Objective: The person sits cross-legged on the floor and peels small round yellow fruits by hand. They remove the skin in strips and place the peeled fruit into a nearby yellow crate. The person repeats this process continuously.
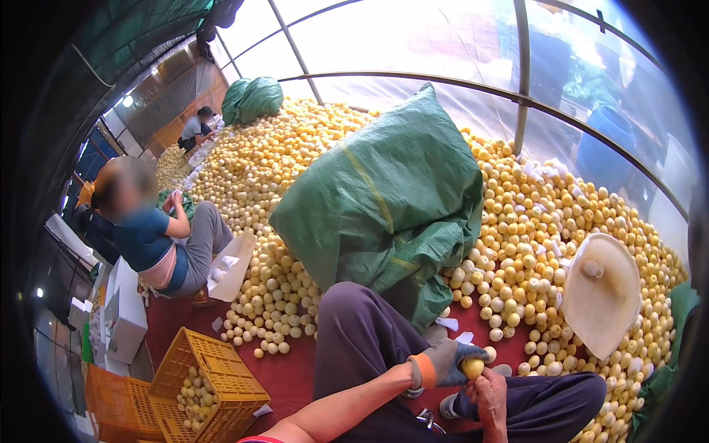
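Note:
In a grey work glove with an orange cuff, my left hand [446, 361] grips a round yellow fruit [472, 367], melon-like in look. My bare right hand [488, 392] is closed against the lower side of the same fruit, its fingertips partly hidden. A paler round fruit [490, 354] shows just beyond the glove; whether it is held or lies behind I cannot tell. Between my legs a small shiny metal object [429, 419] lies low, partly covered. White scraps [447, 323] rest on the red floor covering [285, 371] beyond my hands.
A full green woven sack [382, 194] leans in front of me on a large heap of fruit [526, 232]. At right lies a whitish plastic scoop [604, 293]. An orange crate [221, 382] holding fruit stands tilted at left. One person [149, 238] sits nearby; another [195, 130] crouches farther back.

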`<control>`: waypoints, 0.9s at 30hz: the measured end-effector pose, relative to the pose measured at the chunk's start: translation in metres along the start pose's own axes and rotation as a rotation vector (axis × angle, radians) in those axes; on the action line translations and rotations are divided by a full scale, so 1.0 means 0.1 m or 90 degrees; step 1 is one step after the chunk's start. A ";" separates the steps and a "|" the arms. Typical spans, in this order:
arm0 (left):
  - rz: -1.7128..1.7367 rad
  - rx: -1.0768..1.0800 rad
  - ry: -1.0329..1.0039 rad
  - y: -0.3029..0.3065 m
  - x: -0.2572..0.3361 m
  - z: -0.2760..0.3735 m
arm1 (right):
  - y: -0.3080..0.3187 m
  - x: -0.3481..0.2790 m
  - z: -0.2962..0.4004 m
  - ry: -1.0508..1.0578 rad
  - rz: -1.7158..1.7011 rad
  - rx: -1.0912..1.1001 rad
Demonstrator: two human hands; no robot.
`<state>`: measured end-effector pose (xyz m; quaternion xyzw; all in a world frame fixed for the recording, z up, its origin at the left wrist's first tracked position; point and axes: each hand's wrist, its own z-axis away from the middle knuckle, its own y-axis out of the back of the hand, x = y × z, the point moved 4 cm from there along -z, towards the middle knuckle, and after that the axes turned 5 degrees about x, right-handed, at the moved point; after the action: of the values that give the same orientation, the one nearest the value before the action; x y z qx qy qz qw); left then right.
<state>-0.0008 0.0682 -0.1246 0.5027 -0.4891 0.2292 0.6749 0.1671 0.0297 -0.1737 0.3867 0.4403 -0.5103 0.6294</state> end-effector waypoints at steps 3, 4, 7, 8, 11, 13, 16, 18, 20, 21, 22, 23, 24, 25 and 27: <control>0.055 -0.027 0.044 -0.02 -0.07 0.03 | -0.06 -0.01 0.01 0.040 0.066 0.041; 0.085 -0.021 0.025 -0.03 -0.08 0.04 | -0.08 -0.03 0.01 0.048 0.048 0.046; 0.029 -0.018 0.026 -0.03 0.00 -0.03 | -0.05 -0.07 0.01 0.088 0.026 0.069; 0.020 -0.005 0.020 -0.03 0.00 -0.03 | -0.04 -0.05 -0.01 0.076 0.001 0.052; 0.038 -0.007 0.039 -0.04 -0.08 -0.05 | -0.03 -0.01 -0.04 0.034 -0.067 0.008; 0.008 0.006 -0.006 -0.05 -0.10 -0.05 | -0.03 0.01 -0.05 0.031 -0.063 0.011; -0.039 0.007 -0.009 -0.10 -0.16 -0.04 | -0.02 0.08 -0.07 0.020 0.006 0.025; -0.055 -0.005 0.006 -0.10 -0.16 -0.02 | -0.06 0.05 -0.06 0.018 0.048 0.018; -0.055 -0.026 0.009 -0.08 -0.15 -0.02 | -0.07 -0.05 -0.01 0.030 0.064 -0.003; -0.059 -0.029 0.003 -0.10 -0.20 -0.02 | -0.08 -0.08 0.01 0.035 0.081 -0.004; -0.063 -0.032 -0.003 -0.15 -0.31 -0.01 | -0.09 -0.10 0.03 0.041 0.099 -0.005; -0.066 -0.036 -0.008 -0.16 -0.32 -0.02 | -0.10 -0.12 0.03 0.046 0.116 -0.005; -0.070 -0.036 -0.008 -0.18 -0.33 -0.01 | -0.11 -0.13 0.03 0.042 0.114 -0.002; -0.074 -0.036 -0.007 -0.18 -0.35 -0.01 | -0.13 -0.13 0.02 0.038 0.112 0.001; -0.104 -0.040 -0.010 -0.17 -0.29 -0.01 | -0.13 -0.09 0.01 0.029 0.121 0.012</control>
<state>0.0011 0.0679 -0.1579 0.5215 -0.4588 0.1537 0.7028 0.1538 0.0293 -0.1655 0.4441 0.4108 -0.4437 0.6612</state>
